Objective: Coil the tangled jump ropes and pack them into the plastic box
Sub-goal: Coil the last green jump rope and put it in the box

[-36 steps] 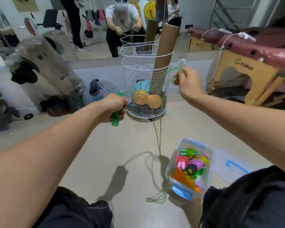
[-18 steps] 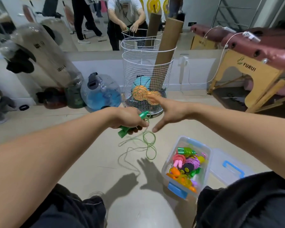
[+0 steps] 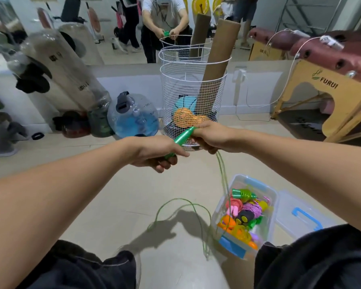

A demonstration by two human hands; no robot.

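My left hand (image 3: 156, 153) grips the green handle (image 3: 182, 137) of a jump rope at chest height. My right hand (image 3: 211, 137) pinches the rope at the handle's upper end. The thin green rope (image 3: 222, 174) hangs from my right hand and loops over the floor in front of my knees. The clear plastic box (image 3: 270, 207) with blue latches stands open on the floor at the lower right. It holds several coiled ropes in green, pink, purple and orange.
The box's lid (image 3: 300, 213) lies beside it to the right. A white wire basket (image 3: 194, 101) with a cardboard tube and balls stands ahead. A blue water jug (image 3: 133, 115) and bagged items are left of it, a massage table (image 3: 331, 65) at right, a mirror behind.
My right hand, open half a second ago, has closed on the rope at the handle's tip. The green rope, bunched under my left hand before, now hangs longer and loops on the floor.
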